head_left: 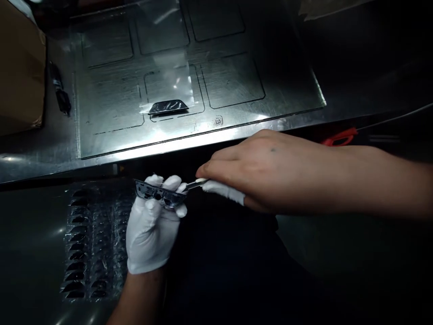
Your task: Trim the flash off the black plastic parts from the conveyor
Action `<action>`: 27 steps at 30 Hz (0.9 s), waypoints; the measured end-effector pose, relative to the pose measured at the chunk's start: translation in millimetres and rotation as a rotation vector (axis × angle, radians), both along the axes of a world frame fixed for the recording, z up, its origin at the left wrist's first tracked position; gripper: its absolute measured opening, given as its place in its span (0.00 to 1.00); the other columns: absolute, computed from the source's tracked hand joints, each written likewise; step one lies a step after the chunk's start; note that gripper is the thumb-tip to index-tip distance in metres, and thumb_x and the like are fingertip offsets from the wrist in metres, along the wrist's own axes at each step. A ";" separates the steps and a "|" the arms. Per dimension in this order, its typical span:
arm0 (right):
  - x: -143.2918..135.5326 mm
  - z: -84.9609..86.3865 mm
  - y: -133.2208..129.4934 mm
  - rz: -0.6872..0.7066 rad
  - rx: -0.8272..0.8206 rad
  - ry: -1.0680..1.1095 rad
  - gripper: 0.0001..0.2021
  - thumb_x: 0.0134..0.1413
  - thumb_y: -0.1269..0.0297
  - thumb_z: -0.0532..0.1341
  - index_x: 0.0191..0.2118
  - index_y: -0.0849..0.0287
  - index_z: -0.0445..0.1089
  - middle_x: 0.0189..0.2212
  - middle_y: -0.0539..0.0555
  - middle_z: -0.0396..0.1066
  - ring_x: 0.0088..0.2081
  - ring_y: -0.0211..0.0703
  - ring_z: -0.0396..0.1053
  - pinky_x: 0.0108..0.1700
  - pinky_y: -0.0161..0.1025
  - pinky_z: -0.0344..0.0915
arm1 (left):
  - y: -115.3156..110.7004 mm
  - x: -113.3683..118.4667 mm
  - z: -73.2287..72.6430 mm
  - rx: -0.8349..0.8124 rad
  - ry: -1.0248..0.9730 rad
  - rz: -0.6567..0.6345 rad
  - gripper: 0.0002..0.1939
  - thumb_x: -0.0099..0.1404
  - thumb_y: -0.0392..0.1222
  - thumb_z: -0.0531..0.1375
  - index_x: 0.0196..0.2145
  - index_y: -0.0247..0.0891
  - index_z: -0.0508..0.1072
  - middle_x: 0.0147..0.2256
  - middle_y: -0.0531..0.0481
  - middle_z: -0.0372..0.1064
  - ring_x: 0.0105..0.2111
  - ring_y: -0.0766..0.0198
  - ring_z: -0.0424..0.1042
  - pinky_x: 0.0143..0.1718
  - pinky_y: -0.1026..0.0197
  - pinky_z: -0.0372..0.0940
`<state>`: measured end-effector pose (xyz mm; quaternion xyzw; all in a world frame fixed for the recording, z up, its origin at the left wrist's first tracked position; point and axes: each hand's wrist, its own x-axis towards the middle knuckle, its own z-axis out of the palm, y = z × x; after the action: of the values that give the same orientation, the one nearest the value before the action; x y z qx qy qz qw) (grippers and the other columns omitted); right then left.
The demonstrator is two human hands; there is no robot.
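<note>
My left hand [150, 234], in a white glove, grips a small dark glossy plastic part [158, 195] between thumb and fingers. The part is long, with slanted ends and small cut-outs. From the right comes my right hand [257, 169], its back bare and white fabric on at least one finger. It pinches a slim metal tool [194, 185], whose tip meets or nearly meets the right end of the part. The tool's grip is hidden in my fingers, so its exact kind does not show.
A bagged dark part [168, 106] lies on the glass sheet [233, 81] atop the metal table. Lower left, a plastic tray [96, 243] holds rows of similar parts. A cardboard box [20, 67], a black pen [60, 90] and a red-handled tool [340, 136] are around.
</note>
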<state>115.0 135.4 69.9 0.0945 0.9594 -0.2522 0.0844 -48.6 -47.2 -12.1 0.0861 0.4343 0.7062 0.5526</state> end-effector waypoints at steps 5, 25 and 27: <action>-8.2 1.2 -4.4 0.078 0.083 -0.098 0.15 0.62 0.74 0.58 0.51 0.57 0.76 0.35 0.53 0.77 0.29 0.43 0.69 0.31 0.40 0.57 | -1.4 0.8 0.4 -0.004 0.033 0.003 0.16 0.63 0.46 0.72 0.49 0.48 0.79 0.46 0.50 0.80 0.45 0.59 0.80 0.34 0.66 0.75; -3.7 -3.0 -17.2 0.076 0.244 0.000 0.15 0.61 0.75 0.57 0.49 0.59 0.76 0.28 0.52 0.74 0.23 0.38 0.62 0.27 0.38 0.46 | -4.3 4.5 -2.5 0.032 0.384 0.136 0.14 0.66 0.40 0.69 0.50 0.43 0.79 0.48 0.47 0.81 0.47 0.55 0.81 0.34 0.65 0.77; -3.9 -3.7 -19.9 0.069 0.259 0.028 0.13 0.63 0.75 0.56 0.46 0.60 0.76 0.28 0.52 0.74 0.22 0.38 0.63 0.27 0.38 0.46 | -5.2 6.4 -2.6 0.031 0.463 0.168 0.14 0.67 0.38 0.69 0.50 0.43 0.79 0.49 0.47 0.81 0.48 0.54 0.81 0.35 0.63 0.78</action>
<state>111.1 115.5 66.2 0.0682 0.9876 -0.1246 0.0669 -42.2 -52.3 -14.7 0.2178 0.5443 0.7174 0.3764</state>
